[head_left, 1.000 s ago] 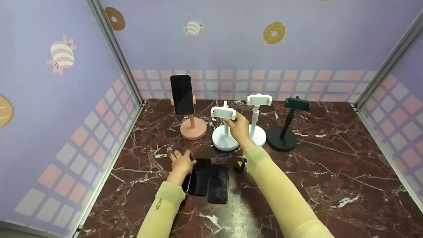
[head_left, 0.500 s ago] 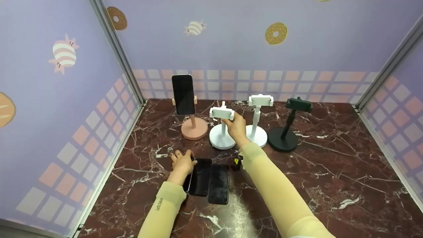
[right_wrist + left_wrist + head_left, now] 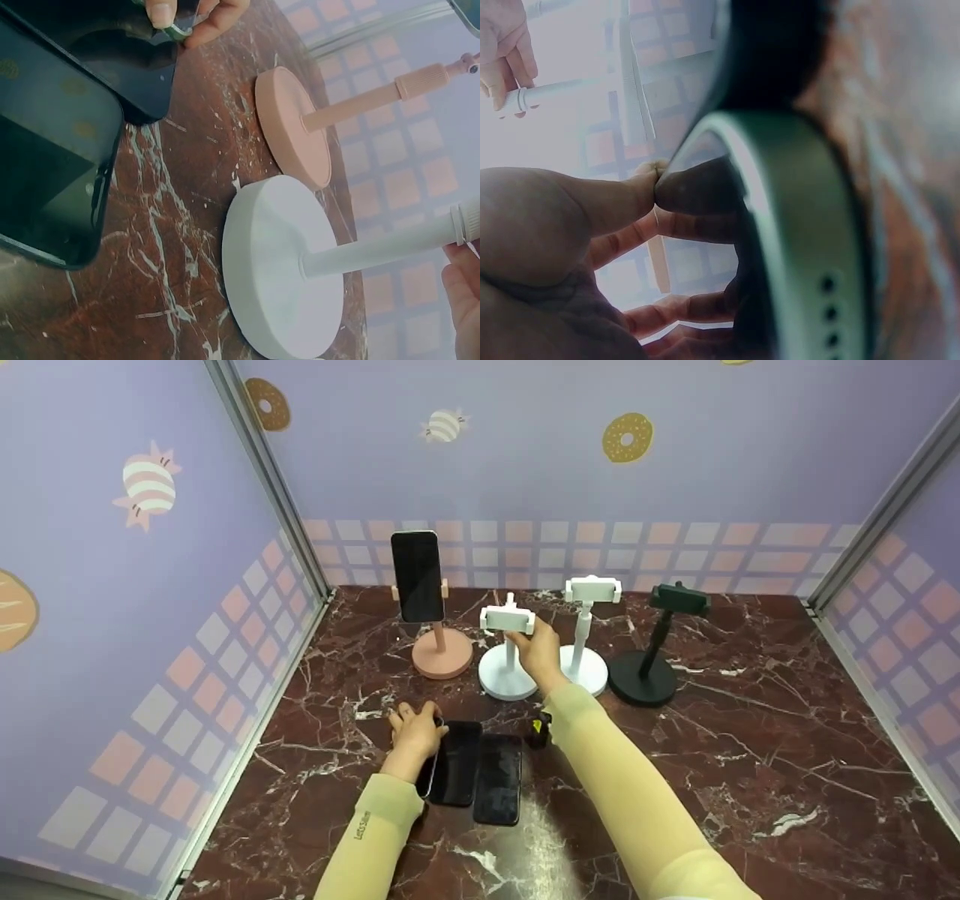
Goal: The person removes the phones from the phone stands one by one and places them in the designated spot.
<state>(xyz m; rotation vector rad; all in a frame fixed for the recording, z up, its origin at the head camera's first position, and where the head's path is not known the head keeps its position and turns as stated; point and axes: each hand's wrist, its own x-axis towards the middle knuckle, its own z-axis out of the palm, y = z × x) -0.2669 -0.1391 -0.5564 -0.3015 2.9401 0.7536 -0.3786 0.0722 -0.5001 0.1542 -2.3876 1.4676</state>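
Note:
My right hand (image 3: 541, 651) grips the post of a white phone stand (image 3: 508, 673), just under its clamp. In the right wrist view, the fingers of the right hand (image 3: 463, 296) are at the collar of the post, and the round base of the white stand (image 3: 289, 270) sits on the table. My left hand (image 3: 412, 735) holds a silver-edged phone (image 3: 427, 777) at the left of a row of phones. In the left wrist view, the thumb presses the screen of this phone (image 3: 799, 217), and the other fingers curl behind it. Beside it lie two black phones (image 3: 456, 769) (image 3: 498, 780).
A pink stand (image 3: 442, 654) at the left bears an upright phone (image 3: 418, 576). Right of the gripped stand are another white stand (image 3: 584, 669) and a black stand (image 3: 643, 678). Patterned walls (image 3: 525, 465) enclose the marbled table (image 3: 750, 750) at the back and sides.
The gripped white stand has shifted slightly left and back with my right hand, then hardly moves. My left hand stays on the silver-edged phone. The head view has tilted a little.

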